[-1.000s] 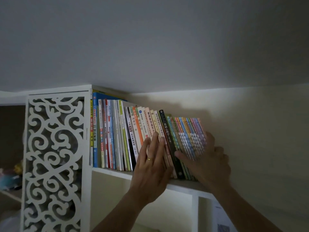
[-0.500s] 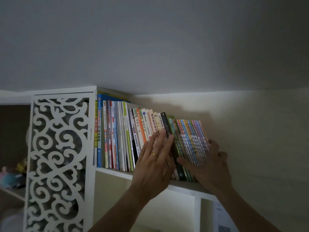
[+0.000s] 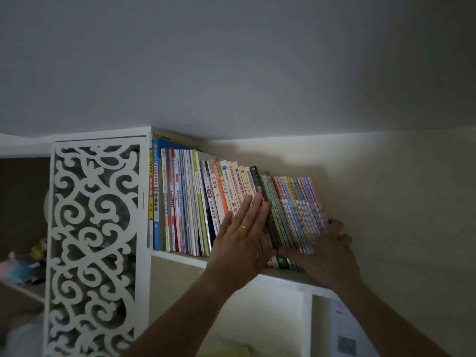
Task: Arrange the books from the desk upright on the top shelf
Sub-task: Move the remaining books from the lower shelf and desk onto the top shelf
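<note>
2 hands on the book row, top shelf (image 3: 180,258), dim light. Row of books (image 3: 195,204) fills the shelf from the white side post on the left to roughly the right end, spines facing out. Leftmost books stand close to upright; lean increases toward the right, tops tipping left.

Left hand (image 3: 240,239): fingers straight and together, palm flat against the spines mid-row, pressing, not gripping. Fingertips reach about the black-spined book (image 3: 258,186). Gold ring (image 3: 244,227) on 1 finger.

Right hand (image 3: 325,256): at the right end of the row, around the thin pastel-spined set (image 3: 301,207). Thumb lies across the lower spines, pointing left toward the left hand; fingers curl around the outer side of the last book. So it holds the end group. Back fingertips are hidden behind the books.

Thumb tip and heel of the left hand sit just beside each other, contact unclear.

Fretwork panel (image 3: 95,243), white scroll cut-outs, stands left of the shelf bay. Blurred soft toys (image 3: 23,261) on a lower shelf far left. Printed sheet with a QR code (image 3: 346,338) sits in the compartment below the right hand. Plain ceiling above, cream wall to the right.
</note>
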`<state>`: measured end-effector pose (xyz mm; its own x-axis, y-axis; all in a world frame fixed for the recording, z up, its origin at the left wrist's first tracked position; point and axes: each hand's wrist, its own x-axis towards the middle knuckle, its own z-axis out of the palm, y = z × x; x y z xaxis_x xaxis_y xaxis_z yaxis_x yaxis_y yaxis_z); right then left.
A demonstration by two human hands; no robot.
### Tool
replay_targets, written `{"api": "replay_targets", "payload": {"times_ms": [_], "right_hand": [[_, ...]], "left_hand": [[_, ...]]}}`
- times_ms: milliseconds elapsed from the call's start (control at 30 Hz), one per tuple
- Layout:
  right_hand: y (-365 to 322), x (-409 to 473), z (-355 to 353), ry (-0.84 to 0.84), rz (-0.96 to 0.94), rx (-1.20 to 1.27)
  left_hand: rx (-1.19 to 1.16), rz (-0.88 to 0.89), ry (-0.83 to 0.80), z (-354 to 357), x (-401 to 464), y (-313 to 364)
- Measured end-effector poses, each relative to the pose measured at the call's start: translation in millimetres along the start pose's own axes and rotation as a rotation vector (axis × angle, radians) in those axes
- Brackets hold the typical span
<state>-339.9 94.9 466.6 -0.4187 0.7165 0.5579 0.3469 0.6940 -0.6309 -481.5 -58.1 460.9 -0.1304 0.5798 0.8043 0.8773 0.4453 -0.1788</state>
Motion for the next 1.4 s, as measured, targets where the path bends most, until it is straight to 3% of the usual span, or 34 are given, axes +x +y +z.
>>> {"api": "replay_targets", "payload": {"times_ms": [233, 433, 633, 900, 1033, 1100, 1233, 1300, 1400], "right_hand": [[7, -40, 3, 0.139, -0.176, -0.267], [18, -81, 10, 0.291, -0.330, -0.423], [54, -121, 24, 0.327, -0.533, -0.624], [55, -122, 21, 0.353, -0.544, -0.532], [55, -145, 31, 0.434, -0.501, -0.312], [60, -174, 55, 0.324, -0.493, -0.185], [77, -227, 120, -0.179, -0.571, -0.241], [92, -238, 151, -0.375, -0.452, -0.290], [119, -251, 184, -0.685, -0.273, -0.370]], "left_hand": [[0.026, -0.062, -0.070, 15, -38, 17], [-0.037, -0.028, -0.032, 20, -88, 19], [-0.221, -0.119, 0.007, 9, -111, 25], [-0.274, -0.117, 0.011, 18, -116, 23], [-0.425, -0.183, 0.104, 22, -149, 28], [-0.456, -0.295, 0.081, 39, -189, 29], [-0.469, -0.710, -0.135, 75, -257, 18], [-0.457, -0.960, -0.324, 87, -277, 10], [-0.517, -1.151, -0.591, 102, -301, 5]]}}
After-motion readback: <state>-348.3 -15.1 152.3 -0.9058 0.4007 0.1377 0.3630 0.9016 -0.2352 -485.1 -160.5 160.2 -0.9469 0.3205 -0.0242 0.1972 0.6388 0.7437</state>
